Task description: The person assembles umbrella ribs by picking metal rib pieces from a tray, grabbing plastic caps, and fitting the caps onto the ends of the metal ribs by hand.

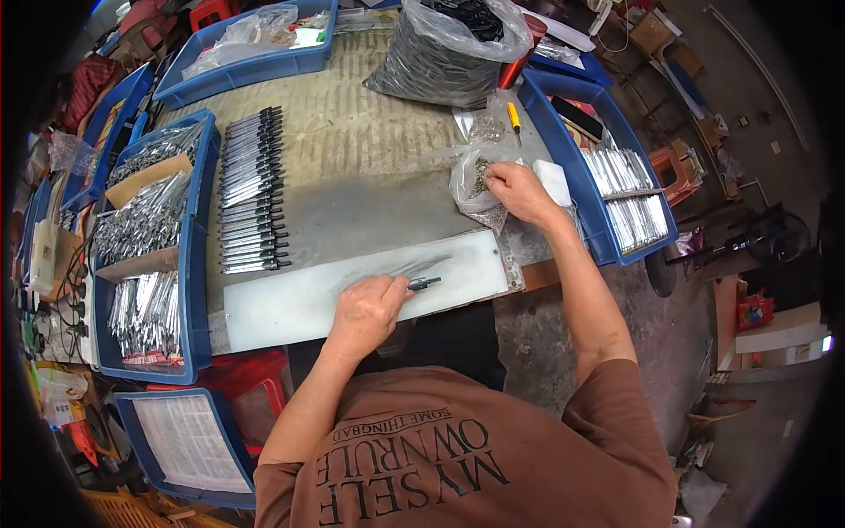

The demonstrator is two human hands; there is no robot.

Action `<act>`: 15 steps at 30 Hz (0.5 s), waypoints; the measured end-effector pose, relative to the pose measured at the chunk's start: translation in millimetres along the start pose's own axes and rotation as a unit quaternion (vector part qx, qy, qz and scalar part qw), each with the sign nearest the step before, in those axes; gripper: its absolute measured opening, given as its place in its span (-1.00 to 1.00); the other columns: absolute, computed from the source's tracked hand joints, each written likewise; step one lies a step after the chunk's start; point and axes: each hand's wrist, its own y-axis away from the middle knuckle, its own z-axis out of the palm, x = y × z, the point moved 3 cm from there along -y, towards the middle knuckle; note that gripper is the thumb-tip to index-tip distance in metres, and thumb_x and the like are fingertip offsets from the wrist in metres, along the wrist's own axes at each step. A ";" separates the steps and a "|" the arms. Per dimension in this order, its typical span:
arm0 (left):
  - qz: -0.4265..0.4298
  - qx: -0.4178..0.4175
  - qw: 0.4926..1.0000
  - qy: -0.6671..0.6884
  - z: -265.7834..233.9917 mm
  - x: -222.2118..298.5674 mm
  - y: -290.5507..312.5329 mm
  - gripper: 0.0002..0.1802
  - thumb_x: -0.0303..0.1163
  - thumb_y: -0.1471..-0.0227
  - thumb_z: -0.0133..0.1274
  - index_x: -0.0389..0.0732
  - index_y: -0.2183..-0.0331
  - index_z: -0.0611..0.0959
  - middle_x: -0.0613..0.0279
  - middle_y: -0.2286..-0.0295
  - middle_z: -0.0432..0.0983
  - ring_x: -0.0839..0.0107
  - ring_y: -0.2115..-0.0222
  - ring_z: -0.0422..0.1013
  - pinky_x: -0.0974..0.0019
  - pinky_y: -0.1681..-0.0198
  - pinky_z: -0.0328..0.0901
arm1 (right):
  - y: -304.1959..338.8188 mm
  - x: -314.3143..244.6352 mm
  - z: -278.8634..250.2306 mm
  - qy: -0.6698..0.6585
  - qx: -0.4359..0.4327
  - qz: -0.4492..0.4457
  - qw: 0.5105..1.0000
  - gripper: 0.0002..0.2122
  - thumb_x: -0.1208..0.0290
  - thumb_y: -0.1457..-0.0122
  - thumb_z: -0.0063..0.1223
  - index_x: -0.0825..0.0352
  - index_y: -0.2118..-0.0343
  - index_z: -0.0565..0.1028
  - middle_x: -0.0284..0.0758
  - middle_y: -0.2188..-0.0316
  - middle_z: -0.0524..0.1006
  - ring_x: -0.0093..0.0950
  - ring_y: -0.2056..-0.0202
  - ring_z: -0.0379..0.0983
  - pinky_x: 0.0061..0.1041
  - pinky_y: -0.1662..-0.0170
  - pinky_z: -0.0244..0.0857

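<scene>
My left hand (365,308) is closed around a slim metal piece with a black end (424,283), held just over a long white board (290,304) at the table's near edge. The black end sticks out to the right of my fingers. At the right, my right hand (521,192) has its fingers pinched together at a clear plastic bag of small metal parts (475,187). What those fingertips hold, if anything, is too small to see. Left of the middle, a neat column of metal pieces with dark ends (253,189) lies on the table.
A blue divided bin (201,255) full of metal strips stands at the left. Another blue bin (607,176) with metal strips is at the right. A large bag of black parts (440,66) and a yellow-handled screwdriver (513,116) lie toward the back right.
</scene>
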 end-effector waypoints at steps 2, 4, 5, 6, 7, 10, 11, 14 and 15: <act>-0.003 -0.001 1.000 -0.002 -1.2 0.5 0.3 -0.85 -0.46 0.18 0.10 -0.21 0.50 0.45 0.21 0.70 0.27 0.26 0.66 0.30 0.23 0.62 0.20 | 4.0 -7.9 -2.7 -0.017 0.012 -0.002 1.000 -0.81 0.41 -0.02 -0.10 0.44 0.43 0.47 -0.05 0.43 0.46 -0.15 0.35 0.41 -0.32 0.29 0.26; -0.007 -0.003 1.000 -0.004 -1.0 0.3 0.5 -0.85 -0.45 0.18 0.10 -0.21 0.50 0.45 0.21 0.70 0.27 0.26 0.66 0.30 0.23 0.62 0.20 | 14.9 -24.8 -3.5 -0.082 0.026 -0.023 0.996 -0.83 0.44 0.00 -0.07 0.45 0.43 0.47 -0.09 0.45 0.47 -0.19 0.38 0.42 -0.37 0.32 0.27; -0.007 -0.001 1.000 0.000 -0.7 0.2 0.9 -0.85 -0.45 0.18 0.10 -0.21 0.51 0.45 0.21 0.70 0.27 0.26 0.66 0.31 0.23 0.62 0.20 | 22.1 -32.9 -0.9 -0.145 0.042 -0.042 0.988 -0.85 0.47 0.01 -0.04 0.45 0.44 0.46 -0.12 0.48 0.47 -0.22 0.41 0.42 -0.41 0.34 0.28; -0.008 0.000 1.000 0.003 -0.2 -0.1 0.9 -0.85 -0.45 0.18 0.10 -0.22 0.51 0.45 0.21 0.70 0.27 0.26 0.66 0.31 0.23 0.62 0.20 | 29.3 -38.8 5.9 -0.177 0.035 -0.073 0.981 -0.87 0.50 0.03 0.00 0.45 0.44 0.46 -0.19 0.51 0.45 -0.27 0.44 0.41 -0.46 0.37 0.27; -0.011 -0.001 1.000 0.002 -0.2 -0.3 0.5 -0.85 -0.45 0.18 0.10 -0.22 0.51 0.45 0.21 0.70 0.27 0.26 0.66 0.31 0.23 0.62 0.20 | 37.2 -46.5 12.1 -0.179 0.032 -0.073 0.981 -0.87 0.50 0.03 0.00 0.45 0.44 0.46 -0.19 0.51 0.45 -0.27 0.44 0.41 -0.46 0.37 0.27; -0.009 -0.002 1.000 0.003 -0.6 0.2 -0.7 -0.85 -0.44 0.19 0.10 -0.22 0.52 0.44 0.21 0.70 0.27 0.26 0.66 0.31 0.23 0.62 0.21 | 60.3 -74.8 29.8 -0.161 0.007 -0.163 0.973 -0.90 0.51 0.04 0.02 0.43 0.46 0.47 -0.22 0.53 0.44 -0.27 0.45 0.40 -0.44 0.38 0.27; -0.008 -0.006 1.000 0.007 0.2 -0.2 -0.3 -0.84 -0.44 0.19 0.10 -0.22 0.52 0.44 0.22 0.70 0.27 0.26 0.66 0.31 0.23 0.61 0.21 | 65.9 -79.9 37.4 -0.159 0.007 -0.193 0.968 -0.91 0.51 0.04 0.03 0.41 0.47 0.48 -0.23 0.54 0.44 -0.28 0.45 0.39 -0.42 0.38 0.26; -0.005 -0.004 1.000 0.010 2.4 -1.7 0.8 -0.84 -0.44 0.19 0.11 -0.22 0.52 0.44 0.22 0.69 0.27 0.26 0.66 0.31 0.24 0.61 0.21 | 74.5 -87.0 51.9 -0.143 0.005 -0.235 0.961 -0.92 0.53 0.05 0.06 0.40 0.48 0.49 -0.26 0.54 0.45 -0.31 0.45 0.39 -0.42 0.37 0.26; -0.001 0.002 1.000 0.010 2.4 -1.7 0.8 -0.83 -0.43 0.19 0.11 -0.22 0.52 0.44 0.22 0.69 0.27 0.26 0.65 0.32 0.24 0.60 0.21 | 76.1 -89.3 54.7 -0.128 0.005 -0.248 0.960 -0.93 0.54 0.05 0.09 0.41 0.49 0.49 -0.27 0.53 0.47 -0.33 0.45 0.40 -0.43 0.36 0.27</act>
